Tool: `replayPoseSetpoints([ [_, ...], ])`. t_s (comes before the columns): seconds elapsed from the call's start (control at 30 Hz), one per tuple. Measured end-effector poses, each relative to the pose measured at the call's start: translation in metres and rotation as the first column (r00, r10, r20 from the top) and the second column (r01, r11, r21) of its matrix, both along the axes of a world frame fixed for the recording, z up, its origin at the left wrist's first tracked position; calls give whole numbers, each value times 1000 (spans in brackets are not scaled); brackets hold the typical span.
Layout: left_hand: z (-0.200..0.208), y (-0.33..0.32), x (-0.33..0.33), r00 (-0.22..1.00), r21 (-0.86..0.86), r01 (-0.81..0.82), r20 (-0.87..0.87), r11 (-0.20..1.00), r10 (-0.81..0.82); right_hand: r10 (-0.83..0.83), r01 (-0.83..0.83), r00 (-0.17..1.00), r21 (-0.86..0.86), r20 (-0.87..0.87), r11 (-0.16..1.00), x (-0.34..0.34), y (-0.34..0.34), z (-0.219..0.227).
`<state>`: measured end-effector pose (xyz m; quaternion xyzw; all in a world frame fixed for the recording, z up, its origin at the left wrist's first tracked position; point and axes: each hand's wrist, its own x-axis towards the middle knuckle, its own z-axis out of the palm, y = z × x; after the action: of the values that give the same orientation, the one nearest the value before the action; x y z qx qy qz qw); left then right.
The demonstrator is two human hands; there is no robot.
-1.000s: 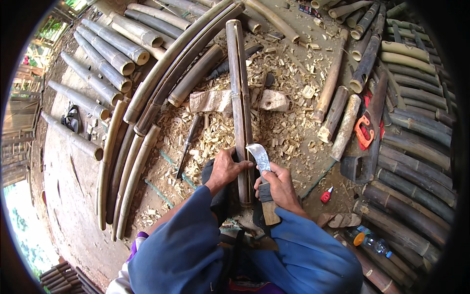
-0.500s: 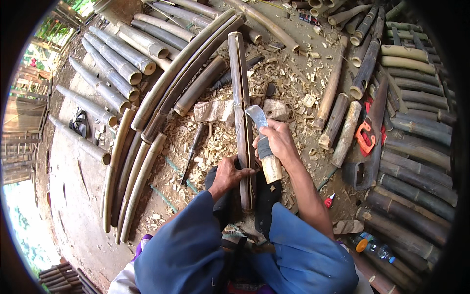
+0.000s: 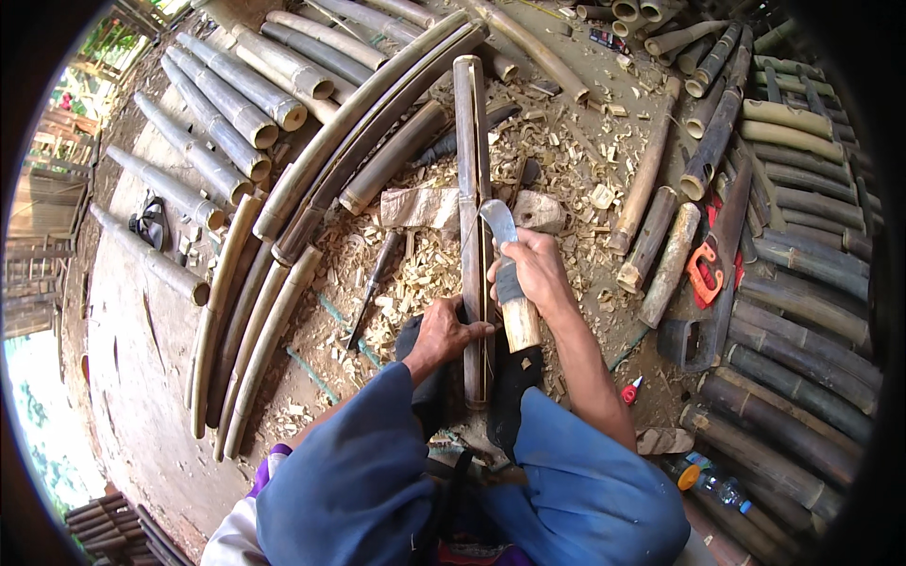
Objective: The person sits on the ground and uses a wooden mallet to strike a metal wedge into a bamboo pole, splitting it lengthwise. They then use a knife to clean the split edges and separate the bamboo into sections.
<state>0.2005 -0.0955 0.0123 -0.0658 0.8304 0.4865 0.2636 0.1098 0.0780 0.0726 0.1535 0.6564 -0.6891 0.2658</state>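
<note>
A long bamboo pole [image 3: 469, 141] with a split down its length stands between my feet, pointing away from me. My left hand [image 3: 442, 332] grips its near part, the thumb laid across the top and the fingers partly hidden. In my right hand [image 3: 538, 274] is a billhook [image 3: 497, 221], with a curved metal blade, a dark wrapped band and a pale wooden handle. Its blade lies at the right side of the pole, by the split; whether it touches I cannot tell. Under the pole's middle lies a rough wooden block [image 3: 420, 208].
Pale wood chips [image 3: 429, 274] cover the ground. A slim dark-handled knife [image 3: 375, 291] lies to the left. Bamboo poles [image 3: 269, 354] curve along the left, with more stacked bamboo [image 3: 802, 311] at right. An orange-handled saw [image 3: 708, 272] and a plastic bottle [image 3: 725, 489] lie on the right.
The whole view has shifted slightly. Both hands keep their grips, and the billhook stays beside the split at almost the same spot on the pole.
</note>
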Motion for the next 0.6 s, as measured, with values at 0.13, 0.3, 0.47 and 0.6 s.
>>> replayPoseSetpoints([
  [0.13, -4, 5, 0, 1000, 51, 6, -26, 999, -5, 82, -74, 994, 113, -69, 991, -21, 1, -11],
  [0.3, -14, -11, 8, 997, -43, -28, -69, 999, 25, 151, -154, 988, 163, 31, 975, -28, -11, 19],
  [0.47, -15, -1, 6, 998, -3, -34, -58, 999, 34, -10, 6, 998, -57, -70, 998, -8, 7, -4],
  [0.6, -14, 0, 6, 999, 20, -24, -25, 1000, 24, -30, 24, 998, -109, -53, 994, -9, 11, -5],
])
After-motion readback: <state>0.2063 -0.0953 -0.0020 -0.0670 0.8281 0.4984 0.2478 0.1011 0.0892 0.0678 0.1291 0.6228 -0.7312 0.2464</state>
